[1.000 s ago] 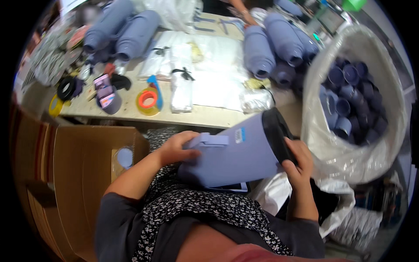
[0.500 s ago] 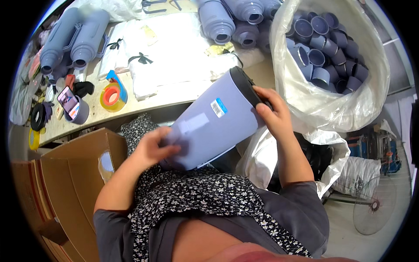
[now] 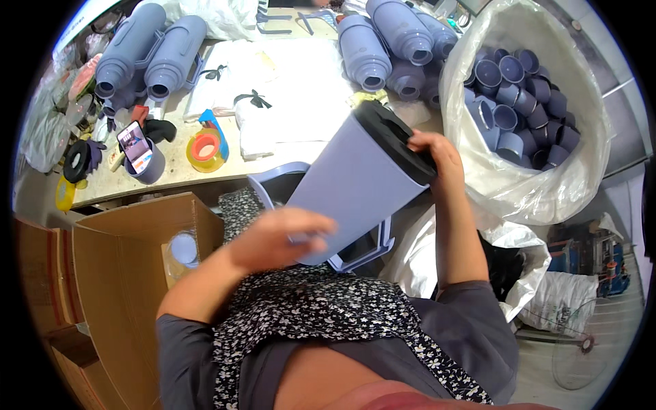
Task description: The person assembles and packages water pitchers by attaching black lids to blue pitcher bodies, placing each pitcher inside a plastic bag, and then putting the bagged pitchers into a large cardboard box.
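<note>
A tall, tapered lavender-blue plastic bin [image 3: 362, 184] with a black lid [image 3: 393, 140] tilts across my lap, its lid end up and to the right. My right hand [image 3: 441, 160] grips the lid's edge, fingers curled over it. Over the lower part of the bin's side is my left hand [image 3: 287, 232], slightly blurred, its fingers stretched out; whether it touches the bin, I cannot tell. A lavender-blue frame [image 3: 365, 249] shows beneath the bin, and a curved loop [image 3: 283, 169] of the same colour stands beyond its left side.
Lavender-blue flasks [image 3: 365, 55] lie along the table's back. A phone [image 3: 135, 147] leans in a cup near tape rolls [image 3: 205, 147]. At right stands a plastic bag [image 3: 560, 184] of blue cups, above a white bag [image 3: 529, 273] with black pieces. A cardboard box [image 3: 113, 273] is at left.
The bin has turned about its length, taking its label out of sight and showing more of the lid's top and the frame. My left hand has moved right over it. The whole view has shifted.
</note>
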Demonstrator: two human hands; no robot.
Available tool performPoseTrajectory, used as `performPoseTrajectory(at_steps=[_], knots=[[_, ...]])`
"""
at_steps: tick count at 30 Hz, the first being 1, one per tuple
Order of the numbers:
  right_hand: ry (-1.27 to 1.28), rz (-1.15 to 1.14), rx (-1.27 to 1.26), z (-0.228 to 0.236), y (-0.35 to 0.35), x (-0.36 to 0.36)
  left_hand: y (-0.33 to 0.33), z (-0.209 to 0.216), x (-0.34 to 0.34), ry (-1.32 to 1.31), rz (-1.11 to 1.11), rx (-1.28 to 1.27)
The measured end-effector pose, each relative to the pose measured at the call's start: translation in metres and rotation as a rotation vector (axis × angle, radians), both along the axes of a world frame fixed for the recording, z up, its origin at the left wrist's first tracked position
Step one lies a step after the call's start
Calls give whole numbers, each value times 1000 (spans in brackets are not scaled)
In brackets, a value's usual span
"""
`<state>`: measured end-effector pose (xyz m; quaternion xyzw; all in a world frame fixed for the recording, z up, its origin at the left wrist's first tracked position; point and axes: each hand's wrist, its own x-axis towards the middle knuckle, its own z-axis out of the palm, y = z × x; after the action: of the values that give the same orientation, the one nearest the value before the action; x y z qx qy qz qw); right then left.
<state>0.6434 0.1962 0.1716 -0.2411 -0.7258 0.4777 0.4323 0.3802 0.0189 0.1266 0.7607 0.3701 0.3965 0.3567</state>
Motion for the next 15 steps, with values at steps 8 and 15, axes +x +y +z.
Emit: performPoseTrajectory(at_steps=[8,15], knots=[[63,133,182,-16,-4,37,31,-107,-49,-111,707,-379],[-158,295,333,27,-26,9,93,-28,-17,-615,498,37]])
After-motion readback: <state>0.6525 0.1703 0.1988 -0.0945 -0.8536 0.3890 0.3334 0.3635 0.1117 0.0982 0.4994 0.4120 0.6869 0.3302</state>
